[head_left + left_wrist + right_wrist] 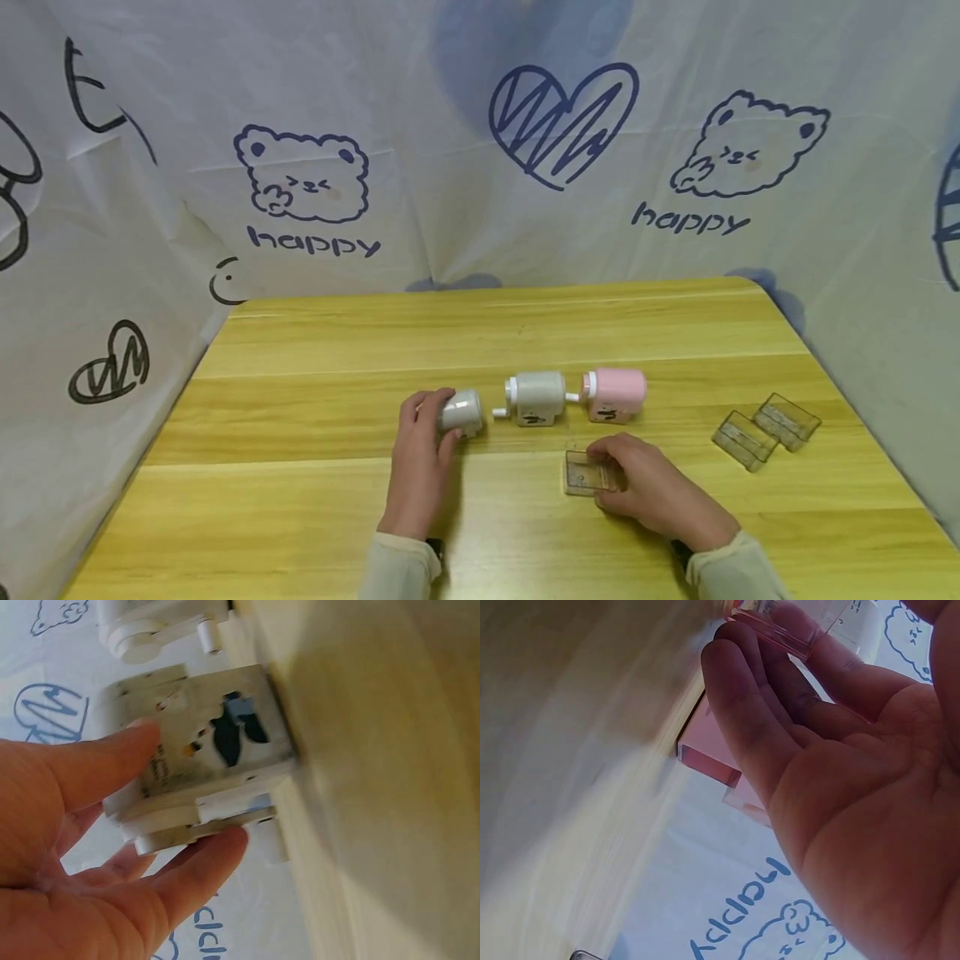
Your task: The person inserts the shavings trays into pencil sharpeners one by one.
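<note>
Across the table (262, 517) I see a row: the left sharpener (467, 410) in the person's left hand (420, 467), the middle sharpener (538, 398) to its right, the right sharpener (619, 396) right of that. Nearer, before the right sharpener, the right hand (656, 492) has a first box (579, 477). Well to the right lies a second box (744, 440), a third box (787, 421) just beside its far right. A cloth (442, 192) hangs behind.

The wood-grained surface (300, 500) has a soft sheen beneath smooth, hard-plastic sharpeners (540, 390) and glossy, see-through plastic trays (581, 475), while the backdrop (450, 217) looks like matt, creased cloth and the sleeves (397, 568) matt fabric.
</note>
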Available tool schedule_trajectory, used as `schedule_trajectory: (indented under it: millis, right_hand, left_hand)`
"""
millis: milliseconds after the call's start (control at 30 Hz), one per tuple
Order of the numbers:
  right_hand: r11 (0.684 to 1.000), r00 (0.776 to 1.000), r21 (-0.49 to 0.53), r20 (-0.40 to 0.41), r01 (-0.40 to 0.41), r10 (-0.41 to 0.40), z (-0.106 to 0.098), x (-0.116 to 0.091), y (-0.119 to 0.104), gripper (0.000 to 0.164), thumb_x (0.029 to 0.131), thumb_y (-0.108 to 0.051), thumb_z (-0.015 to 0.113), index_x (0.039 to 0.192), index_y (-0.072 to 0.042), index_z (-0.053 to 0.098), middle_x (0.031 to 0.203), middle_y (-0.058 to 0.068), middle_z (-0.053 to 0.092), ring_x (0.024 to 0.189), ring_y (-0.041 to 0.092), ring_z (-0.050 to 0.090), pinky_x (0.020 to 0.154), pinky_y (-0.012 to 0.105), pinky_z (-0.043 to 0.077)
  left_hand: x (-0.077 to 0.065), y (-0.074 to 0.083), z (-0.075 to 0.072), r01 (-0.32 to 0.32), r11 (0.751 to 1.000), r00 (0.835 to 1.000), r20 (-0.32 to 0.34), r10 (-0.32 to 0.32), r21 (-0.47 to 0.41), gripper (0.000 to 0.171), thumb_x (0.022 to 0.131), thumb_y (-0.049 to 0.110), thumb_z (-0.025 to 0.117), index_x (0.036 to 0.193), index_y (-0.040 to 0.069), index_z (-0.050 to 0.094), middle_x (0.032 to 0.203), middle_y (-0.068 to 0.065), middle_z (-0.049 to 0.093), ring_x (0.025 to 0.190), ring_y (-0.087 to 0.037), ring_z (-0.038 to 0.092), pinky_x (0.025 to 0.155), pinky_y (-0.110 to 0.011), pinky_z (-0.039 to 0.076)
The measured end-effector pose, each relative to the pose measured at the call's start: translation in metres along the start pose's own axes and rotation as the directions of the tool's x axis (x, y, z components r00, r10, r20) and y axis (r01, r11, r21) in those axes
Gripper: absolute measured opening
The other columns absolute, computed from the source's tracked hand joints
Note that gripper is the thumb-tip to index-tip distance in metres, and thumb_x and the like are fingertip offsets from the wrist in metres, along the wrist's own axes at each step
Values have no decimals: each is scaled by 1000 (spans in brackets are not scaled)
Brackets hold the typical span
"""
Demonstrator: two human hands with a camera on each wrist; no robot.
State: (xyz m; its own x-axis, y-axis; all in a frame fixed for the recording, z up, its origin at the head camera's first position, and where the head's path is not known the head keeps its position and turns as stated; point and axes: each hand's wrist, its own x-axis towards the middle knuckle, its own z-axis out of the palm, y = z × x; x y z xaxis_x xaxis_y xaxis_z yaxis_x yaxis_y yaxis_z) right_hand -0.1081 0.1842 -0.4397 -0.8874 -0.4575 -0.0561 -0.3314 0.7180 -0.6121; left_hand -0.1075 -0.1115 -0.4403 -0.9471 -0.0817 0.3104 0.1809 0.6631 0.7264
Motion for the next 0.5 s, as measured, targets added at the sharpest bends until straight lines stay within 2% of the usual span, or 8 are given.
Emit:
schedule_trajectory:
  millis: [100,300,500]
  right_hand:
    - [1000,1000,-1,0,-5,5,0,1,0,47,77,-22,77,117,-6,60,114,0,60,107,24,56,94,45,43]
    - [1000,1000,-7,0,-14,14,1,1,1,47,76,-23,77,118,-7,60,113,0,60,107,24,56,93,45,43]
    - [1000,1000,4,8,-21,21,0,1,1,47,78,-24,76,118,-7,59,114,0,60,107,23,56,92,45,44]
  left_hand:
    - [-1,2,-5,7,1000,1000,12,-6,-10,47,85,7,68,127,20,53,128,-6,45,108,-30,55,90,-44,46]
    - [-2,4,-11,7,1000,999,51,-7,-5,48,80,7,73,123,19,56,123,-7,48,108,-30,55,91,-45,45]
    - [-2,9,-13,13,999,992,126,-9,-30,49,76,6,76,120,17,60,121,-8,52,108,-30,54,92,-46,44]
